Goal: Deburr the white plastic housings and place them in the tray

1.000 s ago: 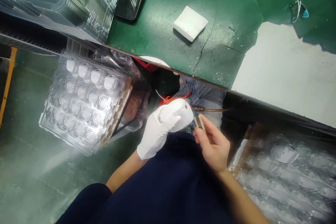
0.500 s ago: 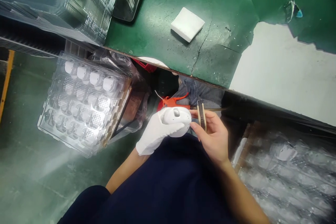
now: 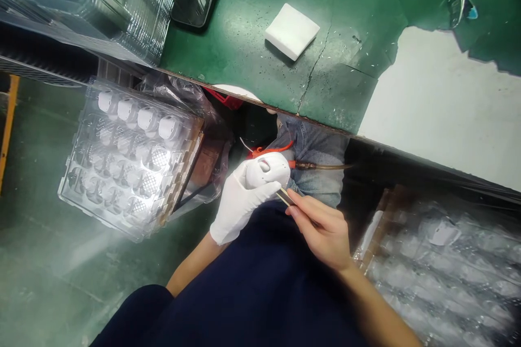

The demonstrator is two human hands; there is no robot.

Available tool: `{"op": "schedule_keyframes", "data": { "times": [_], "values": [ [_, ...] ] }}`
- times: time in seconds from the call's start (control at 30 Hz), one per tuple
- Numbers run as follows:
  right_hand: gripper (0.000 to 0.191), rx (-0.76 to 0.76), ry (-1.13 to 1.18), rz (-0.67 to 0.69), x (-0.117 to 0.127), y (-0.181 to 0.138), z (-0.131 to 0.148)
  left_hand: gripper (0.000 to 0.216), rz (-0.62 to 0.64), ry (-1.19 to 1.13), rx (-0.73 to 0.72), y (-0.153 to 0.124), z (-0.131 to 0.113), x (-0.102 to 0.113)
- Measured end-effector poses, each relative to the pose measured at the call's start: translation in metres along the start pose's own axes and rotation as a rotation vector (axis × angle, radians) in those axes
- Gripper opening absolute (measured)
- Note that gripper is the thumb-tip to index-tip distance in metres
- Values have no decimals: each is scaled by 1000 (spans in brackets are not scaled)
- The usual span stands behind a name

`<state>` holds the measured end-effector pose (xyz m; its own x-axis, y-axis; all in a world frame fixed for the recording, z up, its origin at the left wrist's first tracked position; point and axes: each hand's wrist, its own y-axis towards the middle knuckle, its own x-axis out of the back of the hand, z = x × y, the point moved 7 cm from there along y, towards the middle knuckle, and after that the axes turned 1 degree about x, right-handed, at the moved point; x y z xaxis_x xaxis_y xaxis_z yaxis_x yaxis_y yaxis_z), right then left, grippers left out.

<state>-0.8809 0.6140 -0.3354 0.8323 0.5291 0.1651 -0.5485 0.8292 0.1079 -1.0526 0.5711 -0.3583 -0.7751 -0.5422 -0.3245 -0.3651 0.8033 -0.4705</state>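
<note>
My left hand (image 3: pixel 238 201), in a white glove, is closed around a rounded white plastic shell (image 3: pixel 271 167). An oblong opening and a few tiny holes show on the shell's upper face. My bare right hand (image 3: pixel 323 225) pinches a thin flat stick (image 3: pixel 286 197), dark with pale edges, much like a sanding stick. Its tip lies at the shell's lower right edge, close to the gloved thumb; whether it touches the shell is hard to tell. Behind the shell, over my lap, is an orange air blow gun (image 3: pixel 291 164) with a hose, partly hidden.
Clear plastic trays (image 3: pixel 134 157) with white shells stand at left, more bagged trays (image 3: pixel 443 271) at right. The green bench (image 3: pixel 244 27) bears a white foam block (image 3: pixel 292 31), stacked clear trays (image 3: pixel 126 5) and a white sheet (image 3: pixel 443 97). The bench edge runs just beyond my hands.
My right hand has moved down and left, and the stick has turned from upright to slanting toward the shell. The shell has shifted slightly up and left, uncovering the hose fitting.
</note>
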Motion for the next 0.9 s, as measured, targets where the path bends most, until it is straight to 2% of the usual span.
{"op": "schedule_keyframes", "data": {
  "times": [0.2, 0.53, 0.9],
  "values": [
    [64, 25, -25, 5, -2, -2, 3, 36, -76, 57, 19, -4, 0, 5],
    [64, 25, -40, -13, -3, -2, 9, 32, -174, 130, -36, -5, -12, 3],
    [57, 25, -29, 8, 1, 1, 12, 31, -165, 230, -73, -6, -18, 0]
  ]
}}
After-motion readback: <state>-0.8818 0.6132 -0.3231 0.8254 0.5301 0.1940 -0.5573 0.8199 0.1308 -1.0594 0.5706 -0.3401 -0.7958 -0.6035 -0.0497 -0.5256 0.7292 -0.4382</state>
